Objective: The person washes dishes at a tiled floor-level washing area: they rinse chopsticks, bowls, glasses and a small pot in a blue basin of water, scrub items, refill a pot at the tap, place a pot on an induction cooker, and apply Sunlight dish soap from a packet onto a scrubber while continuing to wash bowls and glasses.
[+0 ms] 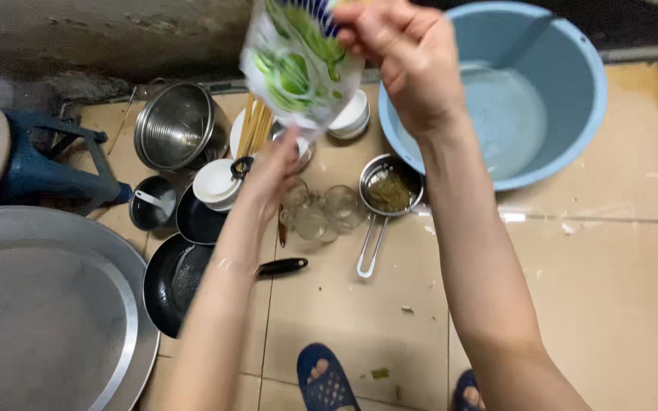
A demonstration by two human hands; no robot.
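Observation:
My right hand is raised high and grips the top of a white and green plastic pouch, which is blurred. My left hand reaches up from below and pinches the pouch's lower corner. Under the hands, on the tiled floor, stand three clear glasses and a small steel saucepan with greenish residue in it. Both my feet in blue slippers show at the bottom edge.
A big blue plastic basin lies at the top right. Left of the glasses are a black frying pan, small white bowls, chopsticks, a steel pot, a blue stool and a large metal tray.

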